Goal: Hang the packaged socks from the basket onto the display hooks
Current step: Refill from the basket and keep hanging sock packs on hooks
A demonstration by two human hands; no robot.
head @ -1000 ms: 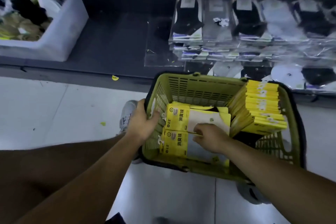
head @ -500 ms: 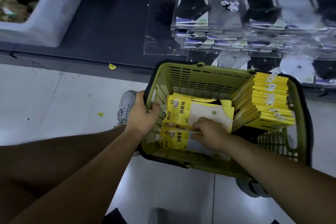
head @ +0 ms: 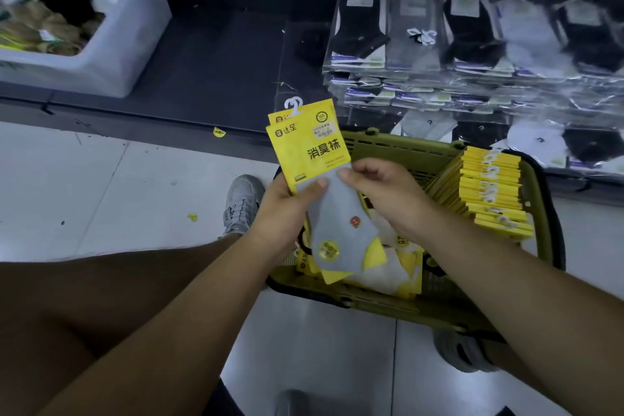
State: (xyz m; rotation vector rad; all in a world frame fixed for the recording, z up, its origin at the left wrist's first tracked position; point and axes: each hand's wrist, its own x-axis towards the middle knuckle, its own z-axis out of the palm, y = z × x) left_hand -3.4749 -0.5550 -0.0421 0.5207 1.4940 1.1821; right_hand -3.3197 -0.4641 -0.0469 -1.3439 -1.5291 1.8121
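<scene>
Far left, top corner of the dark shelf: a pale plastic bin w/ loose socks piled inside, mixed black, white and yellowish. A grey sneaker stands on the white tile floor, just left of the basket. Left hand is closed round a small stack of sock packs, thumb pressed on the front pack's grey sock, fingers behind; at least 2 yellow header cards show, w/ a white plastic hanger hook sticking out the top. The stack is tilted, held above the basket's left edge. Right hand pinches the same stack from the right, thumb and fingertips on the grey sock just below the yellow card. Green basket sits on the floor against the shelf front; more packs lie flat along its near-left side, and a row of yellow packs stands on edge along its right side. Behind it, right part of the shelf: clear-bagged black, grey and white socks in overlapping stacks.
</scene>
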